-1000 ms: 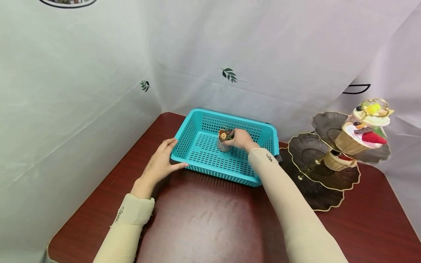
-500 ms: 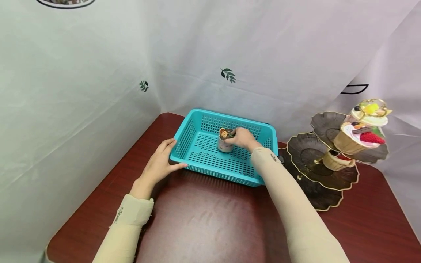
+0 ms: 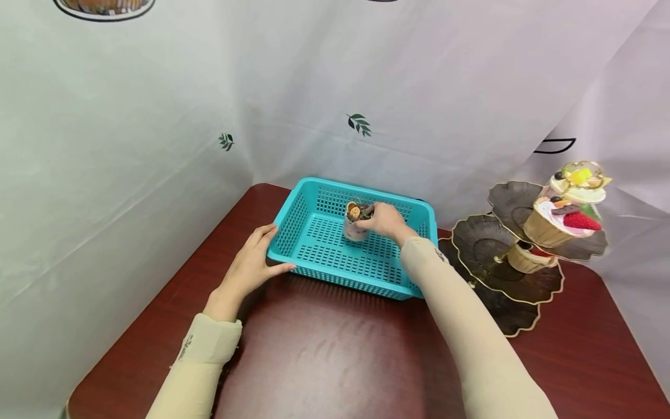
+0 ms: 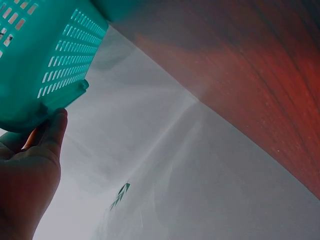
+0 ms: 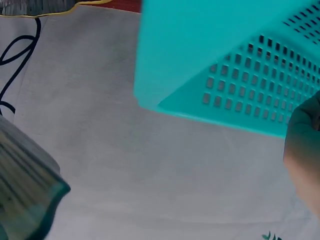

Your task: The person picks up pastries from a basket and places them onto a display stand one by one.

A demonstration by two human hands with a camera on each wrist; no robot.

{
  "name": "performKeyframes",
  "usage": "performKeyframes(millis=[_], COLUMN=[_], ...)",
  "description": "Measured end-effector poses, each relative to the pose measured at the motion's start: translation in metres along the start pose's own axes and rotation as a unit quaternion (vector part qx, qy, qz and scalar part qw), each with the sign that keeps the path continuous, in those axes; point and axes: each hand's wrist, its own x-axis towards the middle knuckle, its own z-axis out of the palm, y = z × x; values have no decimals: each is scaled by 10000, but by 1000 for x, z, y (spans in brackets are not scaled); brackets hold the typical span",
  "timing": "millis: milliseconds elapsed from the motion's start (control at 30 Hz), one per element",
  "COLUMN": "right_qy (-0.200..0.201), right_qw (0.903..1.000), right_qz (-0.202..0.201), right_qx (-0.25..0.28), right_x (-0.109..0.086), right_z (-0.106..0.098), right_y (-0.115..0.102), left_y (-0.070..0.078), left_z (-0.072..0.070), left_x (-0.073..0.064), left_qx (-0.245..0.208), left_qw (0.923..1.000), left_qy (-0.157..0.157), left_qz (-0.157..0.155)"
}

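A turquoise perforated basket (image 3: 335, 280) stands on the dark red table near the back wall. Inside it, a small pale dessert cup (image 3: 355, 231) with brown, orange and green toppings is upright. My right hand (image 3: 384, 221) reaches over the basket and pinches this cup near its top, covering its right side. Spread around the basket's front left corner, my left hand (image 3: 250, 262) has its fingers on the left rim and its thumb along the front rim. In the left wrist view, the left fingers (image 4: 56, 131) touch the rim. The right wrist view shows only part of the right hand (image 5: 305, 150).
A dark three-tier stand (image 3: 471, 238) with gold scalloped edges stands right of the basket, beside my right forearm. It bears several dessert cups, including one with a strawberry (image 3: 555, 227). A white cloth wall (image 3: 293, 105) encloses the table's back and left side.
The right hand keeps hold of the dessert cup; more of the cup's side now shows, and both sit slightly higher relative to the basket. The left hand stays at its corner. The head view shifts slightly.
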Motion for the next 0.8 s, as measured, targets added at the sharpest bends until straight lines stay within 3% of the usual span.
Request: performKeyframes(millis=[800], right_qy=[255], right_qw=[9988], right_qz=[-404], right_qx=[67], right_x=[-39], right_z=[-26], right_y=[-25], left_y=[-4], left_z=[2], left_x=[0], left_qx=[-101], left_qw=[9999], left_qy=[-65], left_qz=[-2])
